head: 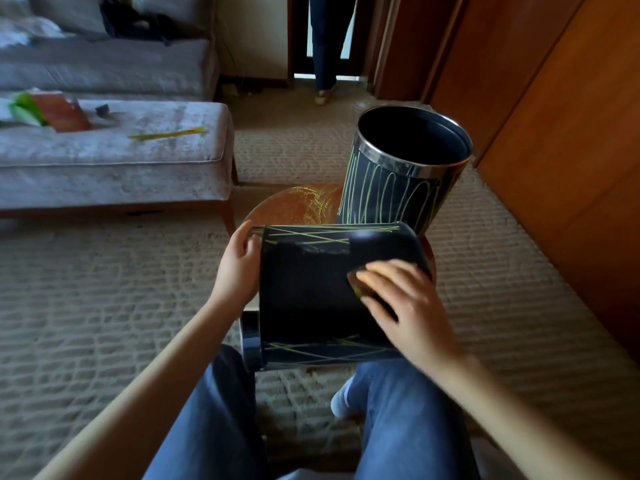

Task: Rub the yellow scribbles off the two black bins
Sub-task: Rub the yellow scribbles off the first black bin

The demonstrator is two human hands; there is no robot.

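A black bin (304, 292) lies on its side across a small round wooden table (298, 204), its chrome rim to the left. Yellow scribbles remain along its far and near edges; the middle band is plain black. My left hand (239, 265) grips the bin at its rim end. My right hand (405, 299) presses a yellow sponge (363, 280) on the bin's right part. A second black bin (398, 188) stands upright behind it, covered in yellow loops.
A grey upholstered bench (114, 157) to the left carries a yellow marker (168, 134), a book and small items. A grey sofa stands behind it. Wooden cabinet doors (571, 133) line the right. A person stands in the doorway (323, 46) ahead. Carpet covers the floor.
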